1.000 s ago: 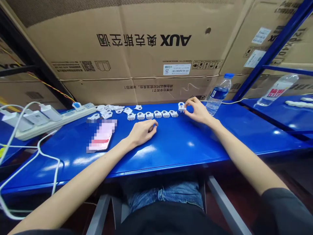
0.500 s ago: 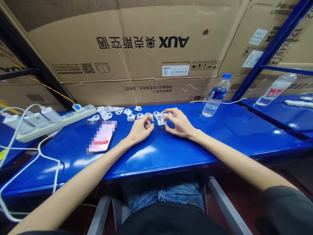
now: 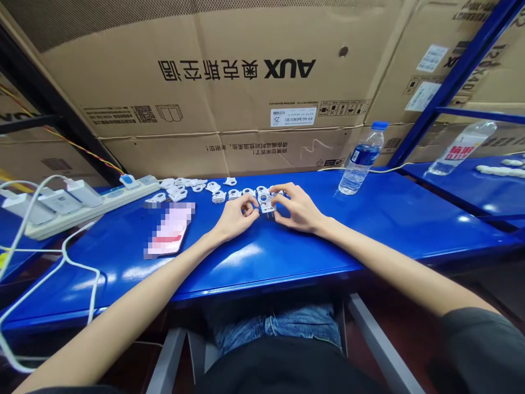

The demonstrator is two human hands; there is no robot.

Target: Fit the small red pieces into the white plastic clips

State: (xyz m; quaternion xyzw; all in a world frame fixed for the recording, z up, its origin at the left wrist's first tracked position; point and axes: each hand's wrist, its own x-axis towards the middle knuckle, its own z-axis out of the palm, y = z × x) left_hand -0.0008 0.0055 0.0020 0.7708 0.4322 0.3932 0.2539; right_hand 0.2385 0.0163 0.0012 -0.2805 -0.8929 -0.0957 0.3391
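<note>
So, from the head cam: the right hand (image 3: 297, 210) is pinching a white plug (image 3: 267, 202) between thumb and fingertips, clamped on its right edge. The plug is sitting over the middle of the blue table (image 3: 287, 251), ring part up, with its two metal prongs pointing down toward the person. The left hand (image 3: 234, 219) is curling just beside the plug's left edge, and honestly I can't tell if its fingertips are touching it or each other.

Right behind the hands, a row of plugs (image 3: 233, 194) is running across the table, partly hidden by the fingers. A loose pile (image 3: 180, 189) of white pieces is lying to the left of the row. Closer in, a phone (image 3: 172, 230) is lying with its screen pixelated. Far left, a power strip (image 3: 118, 198) is holding some white chargers (image 3: 86, 192). Over on the right, a bottle (image 3: 361, 167) with a blue cap is standing near the big cardboard box (image 3: 229, 104), and another bottle (image 3: 459, 150) is standing further right.
</note>
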